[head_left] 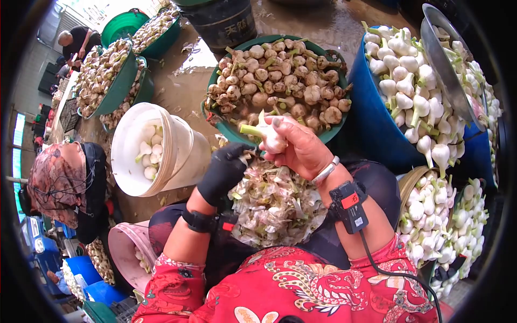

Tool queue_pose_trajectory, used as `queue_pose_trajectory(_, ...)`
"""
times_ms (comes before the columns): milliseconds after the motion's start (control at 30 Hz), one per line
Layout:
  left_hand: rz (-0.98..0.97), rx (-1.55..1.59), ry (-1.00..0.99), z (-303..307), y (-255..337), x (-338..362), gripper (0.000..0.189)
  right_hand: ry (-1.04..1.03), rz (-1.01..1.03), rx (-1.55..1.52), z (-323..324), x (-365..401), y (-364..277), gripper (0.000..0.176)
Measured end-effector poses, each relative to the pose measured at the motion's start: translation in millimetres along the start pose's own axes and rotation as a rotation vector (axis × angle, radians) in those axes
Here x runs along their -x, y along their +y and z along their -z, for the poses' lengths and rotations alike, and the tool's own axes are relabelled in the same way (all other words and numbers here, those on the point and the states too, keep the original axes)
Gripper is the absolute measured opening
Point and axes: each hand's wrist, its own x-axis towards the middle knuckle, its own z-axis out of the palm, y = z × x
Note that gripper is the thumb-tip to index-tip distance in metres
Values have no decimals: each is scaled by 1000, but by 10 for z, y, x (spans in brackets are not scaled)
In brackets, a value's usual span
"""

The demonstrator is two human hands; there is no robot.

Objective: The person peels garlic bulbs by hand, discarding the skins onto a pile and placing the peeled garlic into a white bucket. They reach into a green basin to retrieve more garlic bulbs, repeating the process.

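My right hand point(301, 148), bare with a bracelet at the wrist, grips a garlic bulb point(274, 141) with a short green stem pointing left. In a black glove, my left hand point(227, 169) is closed just below and left of the bulb, apart from it. What its fingers hold, if anything, is too small to make out. Beneath both hands lies a heap of loose garlic skins point(277, 207) between my legs. Just beyond is a green tub point(335, 132) full of unpeeled, soil-brown garlic bulbs point(280, 81).
A white bucket point(188, 148) with some peeled bulbs stands tilted at left, above a pink bucket point(124, 253). On the right are a blue tub point(363, 107) heaped with clean garlic and a metal basin point(447, 64). A co-worker point(64, 183) bends over at far left.
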Motion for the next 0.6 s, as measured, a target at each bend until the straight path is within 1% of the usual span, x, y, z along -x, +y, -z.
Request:
queue_pose_trajectory(33,-50,94,-9,87,72,-48,34,-22,20,68,-27,-7,1,46)
queue_pose_trajectory(67,-53,94,-1,93,95,-63,34,-47,44,140,-48,-26,-16,49)
queue_pose_trajectory(100,-90,-16,4,76,116,-84,33,-69,56,183,-14,-43,-7,54)
queue_pose_trajectory(133,-125,-126,5,57,126,-91,32,-69,57,183,-24,-42,-16,54)
queue_pose_trajectory(167,-78,-236,-56,9,55,-96,40,-56,64,141,-39,-31,-18,54)
queue_pose_trajectory(200,-33,-601,-76,0,38,-43,52,-46,70,105,-42,-27,-29,53)
queue_pose_trajectory(267,-169,-290,-41,18,88,-63,60,-13,90,115,-9,-67,-32,51)
queue_pose_trajectory(333,-160,164,-94,-18,159,-103,60,-86,68,29,-25,-73,47,45)
queue_pose_trajectory(367,-108,91,-98,45,316,-65,56,-97,9,5,-16,-115,90,42)
queue_pose_trajectory(400,-109,92,-91,86,294,-79,56,-102,6,9,10,-138,93,42)
queue_pose_trajectory(467,113,861,-211,158,300,-120,49,-31,-47,222,56,-141,74,41)
queue_pose_trajectory(500,93,991,-117,162,327,-101,45,77,-76,181,40,-133,100,43)
queue_pose_trajectory(533,90,991,-118,183,305,-105,45,77,-73,183,-4,-109,95,43)
queue_pose_trajectory(600,27,476,88,222,227,-126,45,0,1,99,-69,-69,55,34)
